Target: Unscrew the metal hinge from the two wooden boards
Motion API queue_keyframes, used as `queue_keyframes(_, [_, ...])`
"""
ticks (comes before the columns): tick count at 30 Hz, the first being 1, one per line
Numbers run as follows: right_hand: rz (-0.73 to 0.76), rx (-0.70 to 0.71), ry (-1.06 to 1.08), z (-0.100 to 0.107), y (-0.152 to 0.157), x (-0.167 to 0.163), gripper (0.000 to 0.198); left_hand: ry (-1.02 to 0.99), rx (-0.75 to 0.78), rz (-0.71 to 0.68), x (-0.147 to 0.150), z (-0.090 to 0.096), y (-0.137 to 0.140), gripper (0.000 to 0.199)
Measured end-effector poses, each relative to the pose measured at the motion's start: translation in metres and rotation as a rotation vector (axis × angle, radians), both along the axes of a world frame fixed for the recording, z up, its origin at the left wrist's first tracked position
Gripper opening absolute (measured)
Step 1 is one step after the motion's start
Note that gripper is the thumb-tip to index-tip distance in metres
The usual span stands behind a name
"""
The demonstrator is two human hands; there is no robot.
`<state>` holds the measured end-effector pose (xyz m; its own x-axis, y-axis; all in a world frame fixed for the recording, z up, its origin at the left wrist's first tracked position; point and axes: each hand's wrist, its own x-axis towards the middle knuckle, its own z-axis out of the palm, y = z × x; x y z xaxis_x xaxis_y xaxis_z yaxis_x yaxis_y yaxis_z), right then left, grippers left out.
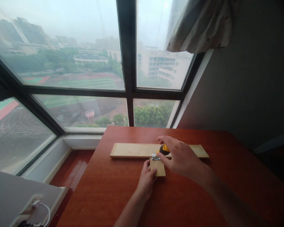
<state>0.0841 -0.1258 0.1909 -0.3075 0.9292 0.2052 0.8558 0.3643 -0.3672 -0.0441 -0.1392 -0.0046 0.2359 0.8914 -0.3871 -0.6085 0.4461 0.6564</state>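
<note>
Your bare left hand (146,178) gripped a small pale rectangular wooden piece (158,168) by its left side. At its far end sat a silver metal fitting (156,157). Your bare right hand (181,156) curled around a black-and-yellow rounded tool handle (165,149) just beside the fitting. A long flat pale wooden board (132,150) lay on the reddish-brown wooden table (104,189), before dark-framed glass windows (129,75).

The left hand (146,182) pinches, thumb uppermost, its forearm (130,209) reaching in from the near side. Slightly farther off, the right hand (181,156) curls leftward, its forearm (223,193) slanting in from near right.
</note>
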Motion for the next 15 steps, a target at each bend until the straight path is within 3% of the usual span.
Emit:
queue_keyframes(5, [-0.095,-0.002,-0.058,-0.0062,0.006,-0.0011,0.032,0.013,-0.03,0.012,0.0006,0.0023,0.0001,0.057])
queue_keyframes(15, [-0.011,0.044,-0.05,-0.002,0.0015,-0.0008,0.032,0.012,-0.008,0.011,0.0011,0.0001,0.0009,0.056])
